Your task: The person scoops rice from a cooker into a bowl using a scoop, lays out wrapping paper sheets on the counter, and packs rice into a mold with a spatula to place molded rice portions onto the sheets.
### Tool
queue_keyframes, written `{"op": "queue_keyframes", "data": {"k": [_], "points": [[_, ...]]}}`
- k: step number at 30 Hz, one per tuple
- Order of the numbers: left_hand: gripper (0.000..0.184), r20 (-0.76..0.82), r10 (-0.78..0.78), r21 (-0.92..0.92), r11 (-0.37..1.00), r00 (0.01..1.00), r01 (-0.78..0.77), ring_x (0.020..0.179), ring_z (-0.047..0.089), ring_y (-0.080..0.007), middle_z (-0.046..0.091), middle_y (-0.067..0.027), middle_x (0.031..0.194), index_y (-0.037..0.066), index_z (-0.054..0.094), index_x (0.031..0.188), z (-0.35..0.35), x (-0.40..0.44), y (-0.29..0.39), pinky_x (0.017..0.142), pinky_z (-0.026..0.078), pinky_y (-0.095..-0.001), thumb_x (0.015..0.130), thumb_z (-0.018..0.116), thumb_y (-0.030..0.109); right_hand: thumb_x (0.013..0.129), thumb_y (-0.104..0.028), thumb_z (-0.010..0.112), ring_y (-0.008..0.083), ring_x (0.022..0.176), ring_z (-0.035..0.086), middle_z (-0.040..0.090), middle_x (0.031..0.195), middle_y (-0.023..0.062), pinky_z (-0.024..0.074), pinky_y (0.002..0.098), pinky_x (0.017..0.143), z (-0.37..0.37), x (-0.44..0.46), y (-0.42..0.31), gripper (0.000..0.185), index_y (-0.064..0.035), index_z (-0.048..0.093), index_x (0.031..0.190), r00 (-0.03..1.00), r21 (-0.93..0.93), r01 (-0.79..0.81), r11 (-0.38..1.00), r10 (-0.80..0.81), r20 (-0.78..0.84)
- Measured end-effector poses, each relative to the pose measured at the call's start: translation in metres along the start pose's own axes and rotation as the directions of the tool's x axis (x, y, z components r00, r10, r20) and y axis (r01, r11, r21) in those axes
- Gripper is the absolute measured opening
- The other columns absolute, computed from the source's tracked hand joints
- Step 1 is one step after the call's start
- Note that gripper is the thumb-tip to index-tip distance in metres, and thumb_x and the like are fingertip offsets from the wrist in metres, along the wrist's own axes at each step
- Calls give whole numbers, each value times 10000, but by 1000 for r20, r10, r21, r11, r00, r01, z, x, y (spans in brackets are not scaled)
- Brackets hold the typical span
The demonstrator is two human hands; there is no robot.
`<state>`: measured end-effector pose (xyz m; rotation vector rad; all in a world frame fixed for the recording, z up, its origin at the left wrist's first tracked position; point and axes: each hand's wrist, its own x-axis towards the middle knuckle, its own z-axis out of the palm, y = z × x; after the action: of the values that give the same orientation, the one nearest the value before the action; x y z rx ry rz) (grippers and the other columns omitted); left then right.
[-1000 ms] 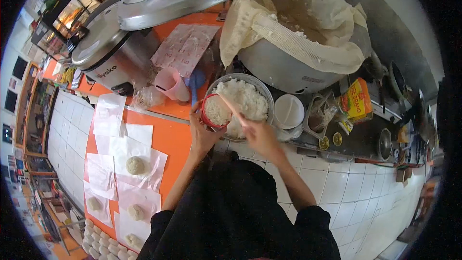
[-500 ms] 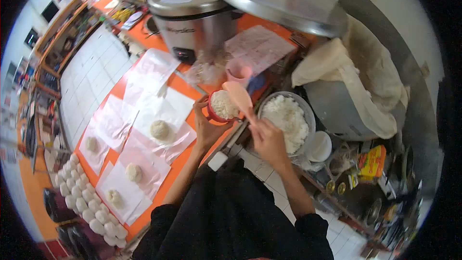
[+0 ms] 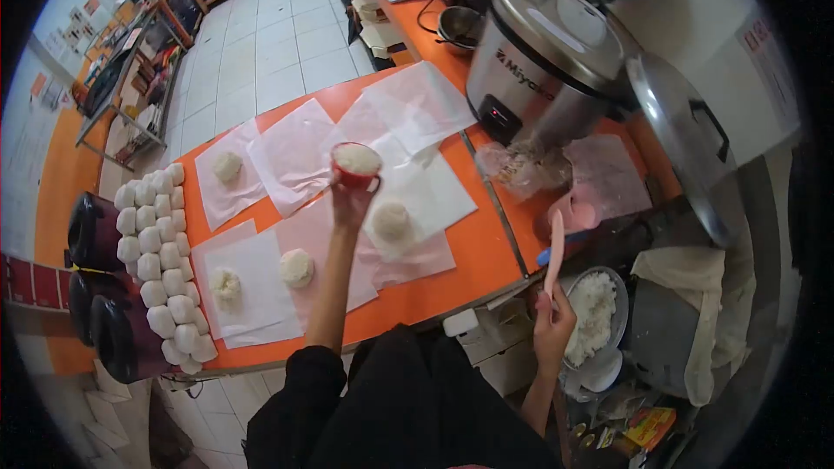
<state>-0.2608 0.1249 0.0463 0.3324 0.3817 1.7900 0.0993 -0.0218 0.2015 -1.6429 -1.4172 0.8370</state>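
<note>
My left hand [image 3: 347,200] is closed around a small red cup [image 3: 356,178] packed with white rice [image 3: 357,157], held above the sheets of wrapping paper [image 3: 293,152]. In my right hand [image 3: 552,323] is a pink rice paddle [image 3: 555,247], blade up, beside a bowl of rice [image 3: 592,317]. Moulded rice mounds sit on the papers: one [image 3: 390,220] just right of my left wrist, another [image 3: 297,267] to its left, and two more [image 3: 225,285] [image 3: 228,167] farther left.
A Miyako rice cooker [image 3: 543,56] stands at the back right, with a large metal lid [image 3: 678,139] beside it. Several white wrapped bundles [image 3: 161,260] are stacked at the orange table's [image 3: 408,300] left end. A cloth-draped pot [image 3: 651,313] stands at right.
My view has turned toward the table. The red cup has moved left over the papers, while the paddle has come away from it and now stands upright near the rice bowl.
</note>
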Motion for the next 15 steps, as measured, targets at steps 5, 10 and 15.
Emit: {"op": "queue_keyframes", "data": {"k": [5, 10, 15], "points": [[662, -328, 412, 535, 823, 850, -192, 1039, 481, -189, 464, -77, 1104, 83, 342, 1205, -65, 64, 89, 841, 445, -342, 729, 715, 353, 915, -156, 508, 110, 756, 533, 602, 1011, 118, 439, 236, 628, -2, -15, 17, 388, 54, 481, 1239, 982, -52, -117, 992, 108, -152], [753, -7, 653, 865, -375, 757, 332, 1058, 446, -351, 395, -174, 1195, 122, 343, 1200, -117, 103, 111, 882, 385, -481, 630, 748, 403, 919, -154, 496, 145, 783, 552, 604, 1058, 154, 459, 278, 675, 10, -31, 15, 385, 64, 480, 1236, 965, -130, -218, 967, 194, -176], [721, -43, 573, 759, -514, 819, 399, 1057, 406, -409, 425, -189, 1176, 191, 382, 1191, -120, 106, 103, 874, 378, -522, 609, 751, 399, 907, -137, 503, 177, 807, 573, 618, 1007, 191, 460, 312, 697, 23, -39, 16, 368, 58, 497, 1219, 983, -189, -165, 968, 146, -111]]}}
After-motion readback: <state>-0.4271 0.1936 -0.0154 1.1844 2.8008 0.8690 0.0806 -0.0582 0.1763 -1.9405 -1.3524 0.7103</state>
